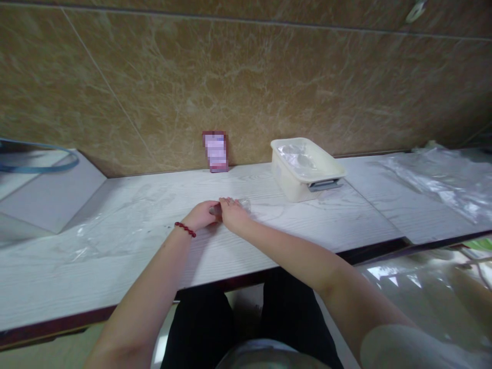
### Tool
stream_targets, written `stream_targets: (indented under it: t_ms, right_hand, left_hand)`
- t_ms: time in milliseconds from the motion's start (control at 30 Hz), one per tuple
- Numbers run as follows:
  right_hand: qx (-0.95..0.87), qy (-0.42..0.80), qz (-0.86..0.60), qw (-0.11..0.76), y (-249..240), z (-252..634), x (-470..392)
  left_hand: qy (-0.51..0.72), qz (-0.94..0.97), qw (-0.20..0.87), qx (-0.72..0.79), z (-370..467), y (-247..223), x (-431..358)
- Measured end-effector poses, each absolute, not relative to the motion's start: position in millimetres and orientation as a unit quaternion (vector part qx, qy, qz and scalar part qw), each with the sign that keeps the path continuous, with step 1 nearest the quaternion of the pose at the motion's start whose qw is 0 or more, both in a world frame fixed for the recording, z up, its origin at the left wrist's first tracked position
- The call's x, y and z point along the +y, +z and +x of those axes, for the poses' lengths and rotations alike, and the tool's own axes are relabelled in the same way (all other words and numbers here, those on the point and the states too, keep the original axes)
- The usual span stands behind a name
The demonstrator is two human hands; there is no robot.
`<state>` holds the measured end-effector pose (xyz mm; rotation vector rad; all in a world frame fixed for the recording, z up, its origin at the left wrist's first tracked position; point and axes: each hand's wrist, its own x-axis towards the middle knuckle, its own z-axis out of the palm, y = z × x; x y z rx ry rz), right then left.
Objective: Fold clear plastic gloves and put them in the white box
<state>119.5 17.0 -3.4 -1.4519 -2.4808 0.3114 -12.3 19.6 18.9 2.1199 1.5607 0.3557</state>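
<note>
My left hand [203, 214], with a red bead bracelet at its wrist, curls around a small greyish item [216, 209] whose details are hidden. My right hand [233, 213] meets it at the fingertips, over the same item. A bit of clear plastic [245, 205] shows just beyond the right hand's fingers. Both hands are low over the middle of the white wood-grain table [230, 256]. Behind them a pixelated phone-like object [217, 151] leans upright against the wall.
A cream bin [290, 179] with clear plastic inside and a grey latch stands right of the hands. Clear plastic bags [453, 177] lie far right. A thin clear sheet [103, 236] lies left, near a white box [54, 195] with a blue strap [46, 168].
</note>
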Motion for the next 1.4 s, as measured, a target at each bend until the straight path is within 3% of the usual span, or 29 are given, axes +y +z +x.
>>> stream_targets:
  t_ms: [333,1067,1233,1400]
  right_hand:
    - [-0.85,0.091,-0.505,0.117,-11.3,129.0,13.9]
    - [-0.822,0.105,-0.557,0.06,-9.9,146.6,19.7]
    - [-0.818,0.097,-0.564,0.053,-8.8,160.0,20.4]
    - [-0.813,0.081,-0.573,0.057,-9.0,167.9,18.7]
  left_hand:
    - [0.149,0.704,0.331,0.61,-10.3,15.1,16.6]
    - [0.153,0.684,0.344,0.624,-10.2,18.6,13.0]
    - [0.133,0.708,0.305,0.623,-8.4,19.2,12.5]
    - [0.13,0.768,0.196,0.595,-14.4,18.7,16.6]
